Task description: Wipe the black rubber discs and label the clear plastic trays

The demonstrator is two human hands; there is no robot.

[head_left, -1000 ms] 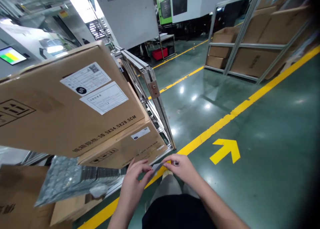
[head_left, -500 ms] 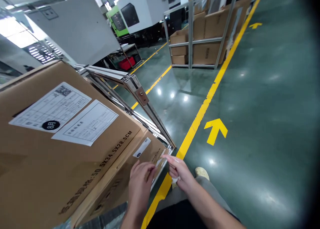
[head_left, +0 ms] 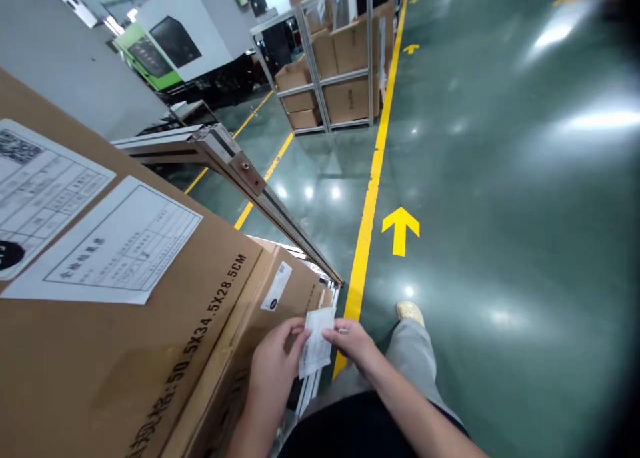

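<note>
A small white paper slip [head_left: 317, 341] with faint print is held up between both hands, in front of my body. My left hand [head_left: 280, 351] pinches its left edge between thumb and fingers. At its right edge, my right hand [head_left: 353, 341] closes thumb and fingers on the paper. Beside my left hand, a lower cardboard box [head_left: 295, 285] bears a small white label [head_left: 277, 285]. Above it stands a larger cardboard box [head_left: 165, 338] with printed dimensions and two white sheets, one of them a bordered form [head_left: 125, 245].
An aluminium frame [head_left: 280, 208] rises at the boxes' far end. Yellow floor line [head_left: 367, 218] and a yellow arrow [head_left: 401, 230] mark the green floor. Farther off are a rack [head_left: 325, 101] of cartons and a white-and-green machine [head_left: 175, 38]. My shoe [head_left: 410, 313] shows below.
The paper slip has turned to face me, and both hands now grip it at opposite edges. My view has swung to the right, and my leg shows more.
</note>
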